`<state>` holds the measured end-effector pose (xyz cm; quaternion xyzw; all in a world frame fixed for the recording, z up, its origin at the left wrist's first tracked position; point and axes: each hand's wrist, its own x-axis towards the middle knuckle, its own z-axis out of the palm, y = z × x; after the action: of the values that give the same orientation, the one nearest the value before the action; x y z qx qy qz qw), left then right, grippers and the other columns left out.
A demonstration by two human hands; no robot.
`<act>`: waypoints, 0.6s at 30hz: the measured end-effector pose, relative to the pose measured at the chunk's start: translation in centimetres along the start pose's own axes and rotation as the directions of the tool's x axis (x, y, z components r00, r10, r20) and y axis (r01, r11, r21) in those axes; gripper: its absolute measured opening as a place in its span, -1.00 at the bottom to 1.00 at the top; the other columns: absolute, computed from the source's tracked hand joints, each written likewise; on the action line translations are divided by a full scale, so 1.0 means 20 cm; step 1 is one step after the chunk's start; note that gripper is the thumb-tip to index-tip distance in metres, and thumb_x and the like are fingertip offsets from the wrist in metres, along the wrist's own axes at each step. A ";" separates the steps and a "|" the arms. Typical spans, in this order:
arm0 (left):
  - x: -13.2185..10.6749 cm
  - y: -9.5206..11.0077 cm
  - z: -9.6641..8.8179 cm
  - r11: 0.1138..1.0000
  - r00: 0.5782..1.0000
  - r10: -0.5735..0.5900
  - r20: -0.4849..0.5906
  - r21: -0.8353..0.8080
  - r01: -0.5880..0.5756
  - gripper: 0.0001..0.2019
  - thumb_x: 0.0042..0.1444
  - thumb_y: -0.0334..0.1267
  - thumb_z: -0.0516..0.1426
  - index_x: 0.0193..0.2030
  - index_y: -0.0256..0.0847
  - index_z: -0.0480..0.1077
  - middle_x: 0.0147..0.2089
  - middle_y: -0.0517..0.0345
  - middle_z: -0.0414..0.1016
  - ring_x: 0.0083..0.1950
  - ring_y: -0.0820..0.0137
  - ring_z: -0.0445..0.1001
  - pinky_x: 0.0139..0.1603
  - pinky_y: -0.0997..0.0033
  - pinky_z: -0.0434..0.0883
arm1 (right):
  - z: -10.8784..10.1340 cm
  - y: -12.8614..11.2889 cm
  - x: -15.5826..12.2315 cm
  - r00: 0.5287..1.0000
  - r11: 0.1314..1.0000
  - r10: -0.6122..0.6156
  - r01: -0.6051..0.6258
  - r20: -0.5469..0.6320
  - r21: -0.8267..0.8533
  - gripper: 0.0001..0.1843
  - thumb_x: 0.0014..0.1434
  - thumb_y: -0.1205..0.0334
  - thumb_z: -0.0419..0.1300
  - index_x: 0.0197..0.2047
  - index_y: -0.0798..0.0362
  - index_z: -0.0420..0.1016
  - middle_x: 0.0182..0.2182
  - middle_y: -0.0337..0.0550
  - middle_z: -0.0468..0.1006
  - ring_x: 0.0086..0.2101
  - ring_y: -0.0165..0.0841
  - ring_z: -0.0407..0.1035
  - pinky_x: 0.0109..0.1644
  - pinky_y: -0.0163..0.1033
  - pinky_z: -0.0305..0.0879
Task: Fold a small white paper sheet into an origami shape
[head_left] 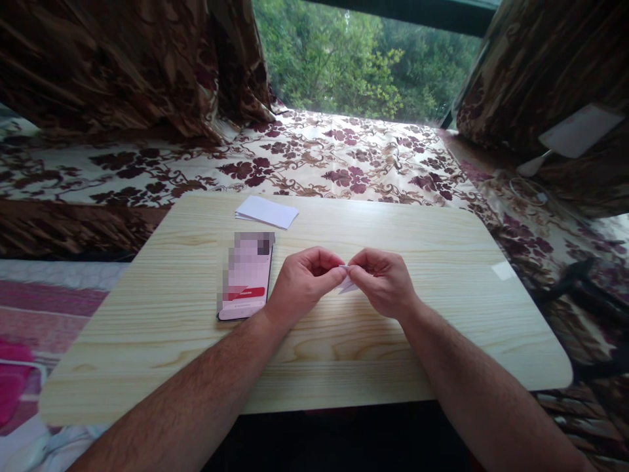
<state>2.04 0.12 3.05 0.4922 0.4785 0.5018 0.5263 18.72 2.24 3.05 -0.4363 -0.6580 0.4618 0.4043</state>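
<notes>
A small folded piece of white paper (347, 284) is pinched between both hands over the middle of a light wooden table (442, 341). My left hand (303, 280) has its fingers curled and closed on the paper's left side. From the right, my right hand (383, 282) pinches the same piece. Most of the paper is hidden by my fingers. A phone (246, 275) with a lit screen lies flat just left of my left hand. A small stack of white paper sheets (266, 212) rests near the table's far edge.
Behind the table runs a floral-patterned cushion (344, 157) under a window with brown curtains (122, 59). A white charger and cable (533, 167) lie at the right. A pink object (12, 387) sits at the far left.
</notes>
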 end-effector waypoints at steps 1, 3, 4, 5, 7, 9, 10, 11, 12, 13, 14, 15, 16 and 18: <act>0.00 0.00 0.00 1.000 1.000 -0.001 0.000 0.012 0.001 -0.84 -0.04 -0.25 0.34 -0.34 -0.27 0.52 -0.46 0.19 0.52 -0.46 0.52 0.41 -0.43 0.54 0.35 | 0.00 0.00 0.00 1.000 1.000 0.001 -0.001 0.004 0.002 -0.87 0.10 0.30 0.22 -0.47 0.11 0.49 -0.58 -0.24 0.44 -0.54 -0.46 0.23 -0.47 -0.32 0.14; 0.00 0.00 0.00 0.999 1.000 -0.004 -0.001 0.037 0.004 -0.85 -0.02 -0.25 0.32 -0.38 -0.28 0.51 -0.51 0.21 0.48 -0.50 0.53 0.38 -0.46 0.54 0.31 | 0.00 0.01 0.00 1.000 1.000 0.004 -0.004 0.013 0.003 -0.87 0.10 0.30 0.22 -0.46 0.11 0.50 -0.58 -0.24 0.45 -0.54 -0.46 0.24 -0.46 -0.32 0.15; 0.00 0.00 0.00 0.999 1.000 -0.004 -0.003 0.049 0.004 -0.85 -0.01 -0.24 0.32 -0.40 -0.28 0.50 -0.53 0.22 0.46 -0.51 0.54 0.36 -0.48 0.54 0.30 | 0.00 0.01 0.00 1.000 1.000 0.005 -0.006 0.017 0.004 -0.87 0.10 0.30 0.22 -0.46 0.11 0.50 -0.57 -0.24 0.45 -0.54 -0.46 0.25 -0.46 -0.32 0.15; 0.00 0.00 0.00 0.998 1.000 -0.002 -0.006 0.058 0.002 -0.85 0.00 -0.24 0.31 -0.42 -0.28 0.49 -0.54 0.23 0.45 -0.52 0.54 0.35 -0.49 0.55 0.29 | 0.00 0.01 0.00 1.000 1.000 0.007 -0.007 0.021 0.006 -0.87 0.10 0.30 0.22 -0.46 0.12 0.50 -0.57 -0.23 0.45 -0.54 -0.45 0.25 -0.46 -0.32 0.16; 0.00 0.00 0.00 0.997 1.000 0.003 -0.010 0.072 -0.002 -0.84 0.01 -0.24 0.30 -0.43 -0.28 0.47 -0.56 0.24 0.43 -0.53 0.54 0.33 -0.50 0.55 0.27 | 0.00 0.01 0.00 0.999 1.000 0.011 -0.012 0.030 0.011 -0.87 0.10 0.30 0.22 -0.46 0.12 0.50 -0.57 -0.23 0.46 -0.54 -0.45 0.26 -0.46 -0.32 0.16; 0.00 0.00 0.00 0.997 1.000 0.006 -0.013 0.079 -0.005 -0.83 0.02 -0.23 0.30 -0.43 -0.28 0.47 -0.56 0.25 0.42 -0.53 0.55 0.32 -0.51 0.56 0.26 | 0.00 0.01 0.00 0.999 1.000 0.020 -0.021 0.040 0.019 -0.87 0.10 0.29 0.22 -0.46 0.12 0.51 -0.57 -0.23 0.46 -0.53 -0.45 0.26 -0.46 -0.33 0.17; 0.00 0.00 0.00 0.997 1.000 0.006 -0.013 0.083 -0.005 -0.83 0.02 -0.23 0.30 -0.43 -0.28 0.46 -0.56 0.25 0.42 -0.53 0.55 0.32 -0.51 0.56 0.25 | 0.00 0.00 0.00 0.999 0.999 0.026 -0.027 0.043 0.026 -0.86 0.10 0.29 0.22 -0.46 0.13 0.50 -0.57 -0.23 0.46 -0.53 -0.45 0.26 -0.46 -0.33 0.17; 0.00 0.00 0.00 0.996 1.000 0.005 -0.013 0.088 -0.004 -0.83 0.02 -0.22 0.30 -0.43 -0.28 0.46 -0.56 0.25 0.41 -0.53 0.56 0.31 -0.52 0.56 0.24 | 0.00 0.00 0.01 0.998 0.999 0.032 -0.033 0.046 0.032 -0.86 0.10 0.28 0.23 -0.46 0.13 0.50 -0.58 -0.23 0.45 -0.54 -0.45 0.26 -0.46 -0.33 0.17; 0.00 0.00 0.00 0.996 1.000 0.005 -0.013 0.093 -0.003 -0.82 0.02 -0.22 0.30 -0.43 -0.28 0.46 -0.57 0.25 0.41 -0.54 0.56 0.31 -0.52 0.57 0.23 | 0.00 0.00 0.01 0.998 0.999 0.037 -0.038 0.049 0.036 -0.86 0.10 0.28 0.23 -0.46 0.13 0.50 -0.58 -0.23 0.45 -0.54 -0.45 0.26 -0.46 -0.33 0.17; 0.00 0.00 0.00 0.995 1.000 0.005 -0.013 0.098 -0.004 -0.82 0.03 -0.22 0.29 -0.44 -0.28 0.45 -0.57 0.26 0.40 -0.54 0.56 0.30 -0.53 0.56 0.23 | 0.00 0.00 0.01 0.998 0.998 0.041 -0.043 0.051 0.036 -0.86 0.10 0.28 0.23 -0.46 0.13 0.50 -0.58 -0.23 0.45 -0.54 -0.45 0.26 -0.46 -0.33 0.16; 0.00 0.00 0.00 0.995 1.000 0.006 -0.015 0.104 -0.004 -0.81 0.03 -0.21 0.29 -0.45 -0.28 0.44 -0.58 0.26 0.39 -0.54 0.56 0.29 -0.53 0.56 0.22 | 0.00 0.01 0.01 0.998 0.999 0.044 -0.045 0.055 0.030 -0.86 0.10 0.27 0.23 -0.46 0.13 0.50 -0.58 -0.24 0.44 -0.53 -0.45 0.26 -0.46 -0.33 0.16; 0.00 0.00 0.00 0.994 1.000 0.007 -0.019 0.110 -0.005 -0.80 0.03 -0.21 0.29 -0.45 -0.28 0.44 -0.58 0.26 0.38 -0.55 0.56 0.28 -0.53 0.56 0.21 | 0.00 0.01 0.01 0.997 0.999 0.044 -0.045 0.059 0.018 -0.86 0.10 0.27 0.23 -0.46 0.13 0.49 -0.58 -0.24 0.44 -0.53 -0.45 0.25 -0.46 -0.33 0.15; 0.00 -0.01 0.00 0.993 1.000 0.009 -0.028 0.117 -0.006 -0.80 0.04 -0.20 0.29 -0.45 -0.28 0.43 -0.58 0.26 0.38 -0.54 0.56 0.27 -0.53 0.56 0.20 | 0.00 0.01 0.01 0.997 0.999 0.042 -0.042 0.064 0.002 -0.86 0.10 0.27 0.22 -0.46 0.13 0.49 -0.57 -0.24 0.43 -0.53 -0.46 0.24 -0.46 -0.34 0.14; -0.01 -0.01 0.01 0.991 0.998 0.013 -0.054 0.137 -0.006 -0.79 0.04 -0.19 0.28 -0.46 -0.28 0.43 -0.58 0.26 0.38 -0.53 0.55 0.26 -0.53 0.56 0.20 | 0.00 0.02 0.02 0.997 0.999 0.037 -0.035 0.069 -0.035 -0.85 0.11 0.27 0.21 -0.45 0.13 0.48 -0.57 -0.25 0.42 -0.53 -0.47 0.22 -0.47 -0.34 0.13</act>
<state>2.16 0.00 2.79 0.5154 0.5236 0.4837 0.4756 18.66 2.67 2.76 -0.4383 -0.6714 0.4730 0.3653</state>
